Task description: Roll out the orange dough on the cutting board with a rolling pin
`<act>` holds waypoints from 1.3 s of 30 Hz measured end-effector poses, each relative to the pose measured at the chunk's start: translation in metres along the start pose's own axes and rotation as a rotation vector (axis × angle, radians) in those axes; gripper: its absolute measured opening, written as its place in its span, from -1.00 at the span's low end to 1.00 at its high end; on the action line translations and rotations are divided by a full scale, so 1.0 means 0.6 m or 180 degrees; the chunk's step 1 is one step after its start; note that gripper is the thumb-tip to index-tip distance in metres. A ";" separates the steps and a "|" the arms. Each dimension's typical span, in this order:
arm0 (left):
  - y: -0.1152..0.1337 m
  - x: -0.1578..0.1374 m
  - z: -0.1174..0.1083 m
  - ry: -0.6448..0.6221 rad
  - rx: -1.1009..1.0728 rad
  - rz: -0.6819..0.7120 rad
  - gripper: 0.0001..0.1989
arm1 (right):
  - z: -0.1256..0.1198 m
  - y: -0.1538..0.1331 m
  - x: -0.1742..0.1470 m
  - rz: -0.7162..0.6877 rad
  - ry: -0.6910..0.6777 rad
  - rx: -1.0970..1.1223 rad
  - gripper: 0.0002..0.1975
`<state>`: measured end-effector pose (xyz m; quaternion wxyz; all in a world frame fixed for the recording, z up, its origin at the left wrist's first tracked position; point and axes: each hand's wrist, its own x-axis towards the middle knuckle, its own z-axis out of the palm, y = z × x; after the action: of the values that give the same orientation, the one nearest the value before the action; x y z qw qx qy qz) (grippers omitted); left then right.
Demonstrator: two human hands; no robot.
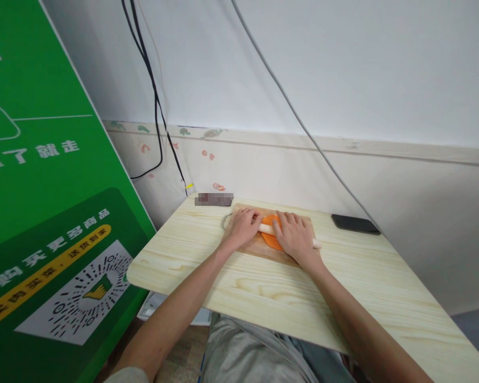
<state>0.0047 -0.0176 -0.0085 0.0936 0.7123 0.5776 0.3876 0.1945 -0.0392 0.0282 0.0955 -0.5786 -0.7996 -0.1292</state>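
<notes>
A pale wooden rolling pin (266, 229) lies slantwise across a flat orange sheet (272, 242) that looks like dough or clay. Both rest on a wooden board (255, 249). My left hand (243, 226) grips the pin's left part, its fingers curled over it. Over the right part, my right hand (296, 236) presses down with its fingers reaching past the pin. The pin's right end shows beyond that hand. My hands hide some of the orange sheet and much of the pin.
The light wood table (247, 287) stands against a white wall. A black phone (355, 224) lies at the right by a hanging grey cable (287, 98). A partly blurred dark object (214, 199) is at the back left. A green printed panel (64, 175) rises on the left.
</notes>
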 end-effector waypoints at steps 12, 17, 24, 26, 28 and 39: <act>-0.002 -0.002 0.001 -0.0012 0.0034 -0.0108 -0.76 | 0.014 -0.027 -0.075 -0.0322 0.0204 0.0054 -0.37; -0.001 -0.003 0.000 -0.0008 0.0017 -0.0105 -0.77 | 0.013 -0.037 -0.090 -0.0293 0.0189 -0.0009 -0.33; 0.001 -0.001 0.000 -0.0048 0.0051 -0.0069 -0.74 | -0.007 -0.009 -0.025 -0.0352 -0.0301 -0.0010 -0.40; 0.000 0.001 0.000 -0.0077 0.0053 -0.0067 -0.71 | -0.009 -0.002 -0.005 -0.0390 -0.0392 -0.0092 -0.41; -0.002 0.003 0.001 -0.0092 0.0048 -0.0076 -0.68 | -0.010 0.003 0.009 -0.0352 -0.0459 -0.0159 -0.42; 0.004 -0.002 -0.007 -0.0097 0.0009 -0.0169 -0.69 | 0.014 -0.039 -0.080 -0.0292 0.0208 -0.0112 -0.31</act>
<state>0.0039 -0.0206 -0.0049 0.1116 0.7026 0.5954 0.3733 0.1875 -0.0868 0.0035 0.1054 -0.5385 -0.8193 -0.1662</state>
